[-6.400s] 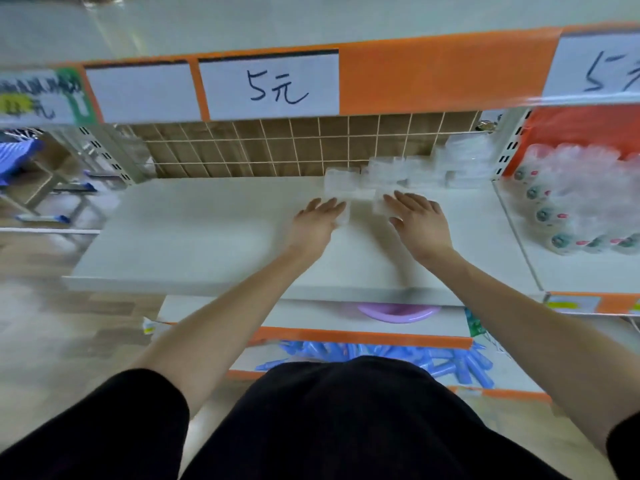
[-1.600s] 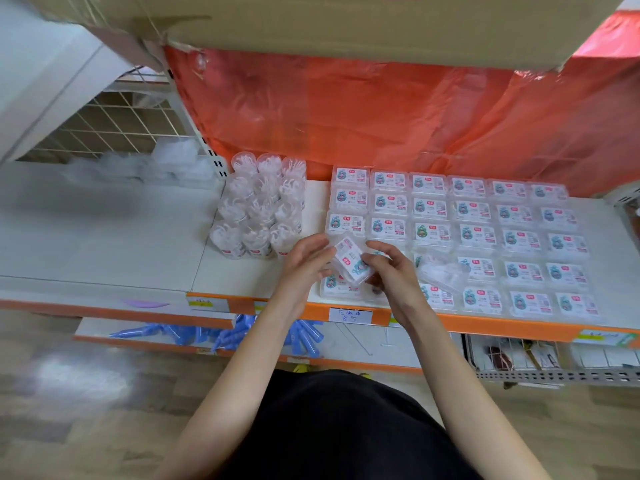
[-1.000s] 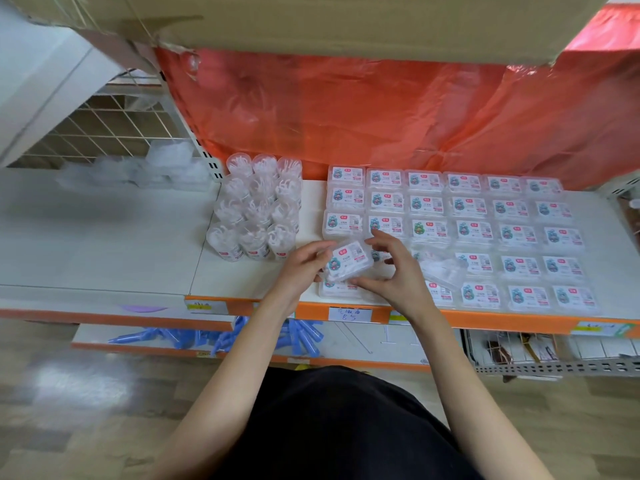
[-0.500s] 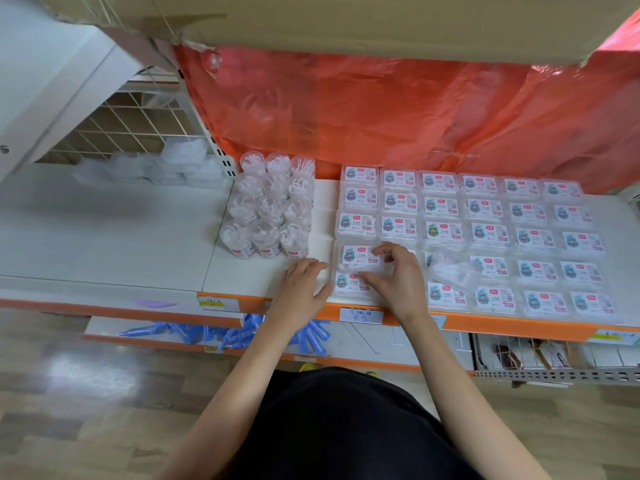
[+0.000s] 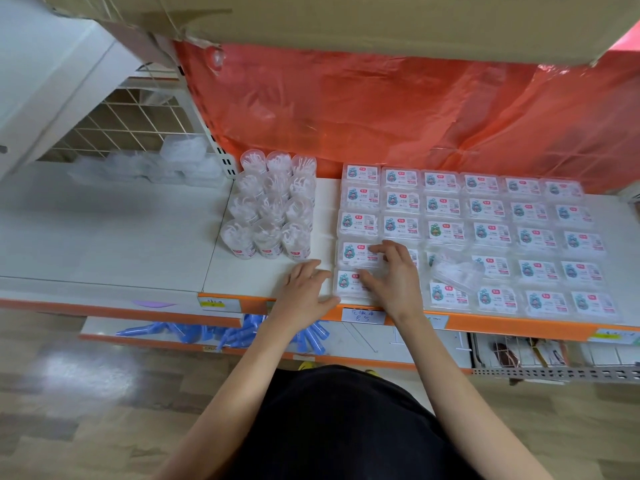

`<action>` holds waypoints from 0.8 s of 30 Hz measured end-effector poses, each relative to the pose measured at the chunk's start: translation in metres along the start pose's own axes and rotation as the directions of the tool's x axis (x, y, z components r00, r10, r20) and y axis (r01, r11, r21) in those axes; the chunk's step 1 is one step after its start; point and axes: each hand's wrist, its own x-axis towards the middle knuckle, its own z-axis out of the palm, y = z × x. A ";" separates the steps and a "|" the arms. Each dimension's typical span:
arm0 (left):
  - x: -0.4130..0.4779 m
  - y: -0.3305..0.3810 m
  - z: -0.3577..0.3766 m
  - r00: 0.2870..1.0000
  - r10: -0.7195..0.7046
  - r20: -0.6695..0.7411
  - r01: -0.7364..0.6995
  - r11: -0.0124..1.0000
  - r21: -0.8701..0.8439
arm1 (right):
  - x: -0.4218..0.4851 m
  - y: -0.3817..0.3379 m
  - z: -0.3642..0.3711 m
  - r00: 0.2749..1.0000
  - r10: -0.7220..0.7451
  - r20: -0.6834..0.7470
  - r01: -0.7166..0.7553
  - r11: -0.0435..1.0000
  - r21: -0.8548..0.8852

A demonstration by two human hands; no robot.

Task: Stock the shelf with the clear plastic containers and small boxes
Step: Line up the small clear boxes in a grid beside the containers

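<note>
Several small clear boxes with printed labels (image 5: 481, 225) lie in neat rows on the white shelf (image 5: 263, 271). My right hand (image 5: 389, 275) rests flat with spread fingers on the two front-left boxes (image 5: 353, 252). My left hand (image 5: 304, 287) lies flat on the bare shelf just left of those boxes, its thumb against the front box's edge. Several round clear plastic containers (image 5: 272, 209) stand in a block to the left of the boxes. One loose clear box (image 5: 457, 268) lies tilted among the rows.
An orange plastic sheet (image 5: 398, 116) hangs behind the shelf, under a cardboard box (image 5: 346, 22). More clear containers (image 5: 173, 164) sit at the back of the left shelf by a wire grid. Blue items (image 5: 242, 336) fill the lower shelf. Orange price strip (image 5: 450, 322) edges the shelf.
The labelled box I held in both hands a second ago now lies in the front-left rows. My right hand presses on it and my left hand has dropped flat onto the shelf.
</note>
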 end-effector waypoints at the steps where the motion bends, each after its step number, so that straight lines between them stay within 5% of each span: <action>1: 0.000 0.001 0.000 1.000 -0.003 0.000 0.003 1.000 -0.007 | 0.000 -0.001 0.000 1.000 -0.004 -0.003 0.004 1.000 -0.001; 14: -0.004 0.008 -0.007 0.999 -0.038 0.036 0.039 0.999 -0.030 | -0.004 0.000 -0.004 1.000 -0.025 -0.015 0.024 0.999 -0.037; 19: -0.003 0.030 -0.024 0.988 -0.023 -0.152 0.025 1.000 0.009 | -0.009 0.013 -0.026 0.977 -0.108 -0.186 0.115 0.993 0.024; 24: 0.009 0.061 -0.036 0.947 0.124 -0.297 -0.132 0.991 -0.007 | -0.011 0.037 -0.059 0.952 -0.034 -0.304 0.015 0.998 -0.064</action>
